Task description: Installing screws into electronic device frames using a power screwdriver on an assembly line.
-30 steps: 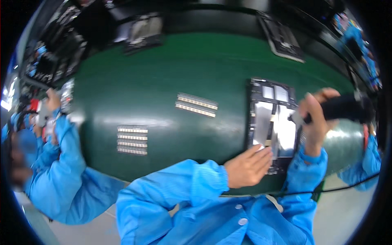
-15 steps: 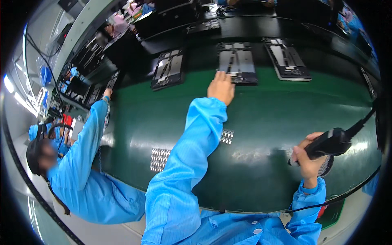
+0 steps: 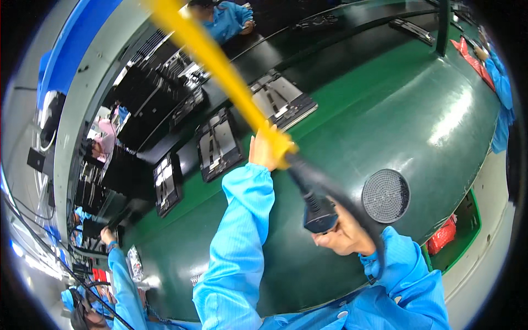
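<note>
My left hand (image 3: 260, 153) reaches out to the near edge of an opened tablet-like device (image 3: 269, 98) with its inner parts exposed. The fingers that show are stretched out; a yellow bar (image 3: 225, 74) crosses in front and hides the rest, so contact with the device cannot be made out. My right hand (image 3: 347, 234) is closed round a black corded electric screwdriver (image 3: 320, 222), held above the green work surface (image 3: 308, 269). Two more opened devices, one in the middle (image 3: 216, 147) and one to the left (image 3: 166, 181), lie along the far side.
A round dark dish (image 3: 386, 195) stands right of the screwdriver. A black cable loops past my right wrist. Beyond the bench's right edge is a green bin (image 3: 476, 212) with a red package (image 3: 443, 236). A co-worker's sleeve (image 3: 122, 283) reaches in at the left.
My view has turned to the right, and the devices appear farther left. The screwdriver in my right hand has swung round toward the middle, and a yellow bar now crosses the view.
</note>
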### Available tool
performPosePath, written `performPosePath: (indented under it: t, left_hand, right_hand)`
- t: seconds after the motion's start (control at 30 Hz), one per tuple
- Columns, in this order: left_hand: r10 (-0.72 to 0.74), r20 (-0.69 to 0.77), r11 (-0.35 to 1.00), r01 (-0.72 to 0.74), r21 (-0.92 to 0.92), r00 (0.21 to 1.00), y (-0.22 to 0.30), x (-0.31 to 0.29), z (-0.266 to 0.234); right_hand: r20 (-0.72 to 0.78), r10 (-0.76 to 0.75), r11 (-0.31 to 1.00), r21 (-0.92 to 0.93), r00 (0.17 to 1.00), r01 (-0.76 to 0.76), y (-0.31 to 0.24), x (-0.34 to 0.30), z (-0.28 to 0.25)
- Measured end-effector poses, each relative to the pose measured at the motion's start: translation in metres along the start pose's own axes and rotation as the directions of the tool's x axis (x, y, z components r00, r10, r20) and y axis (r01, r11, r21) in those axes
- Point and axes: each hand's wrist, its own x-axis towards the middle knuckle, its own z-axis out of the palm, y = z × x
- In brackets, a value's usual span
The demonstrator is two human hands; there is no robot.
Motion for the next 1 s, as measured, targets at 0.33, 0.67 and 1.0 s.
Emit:
performPosePath:
  t: [0.33,0.67,1.0]
  left_hand:
    - [0.289,-0.031,0.791,-0.221,0.571,0.957,-0.015,0.048,-0.026]
    - [0.242,-0.04,0.955,-0.231,0.185,0.969,0.039,-0.107,-0.016]
    - [0.266,0.086,0.902,-0.216,-0.373,0.96,0.077,-0.276,-0.059]
  right_hand:
    - [0.104,-0.02,0.986,-0.164,0.994,0.037,-0.011,0.009,0.002]
    - [-0.184,-0.247,0.853,-0.508,0.951,0.123,-0.036,0.023,-0.011]
    - [-0.247,0.089,0.968,-0.209,0.965,-0.143,-0.046,0.038,-0.035]
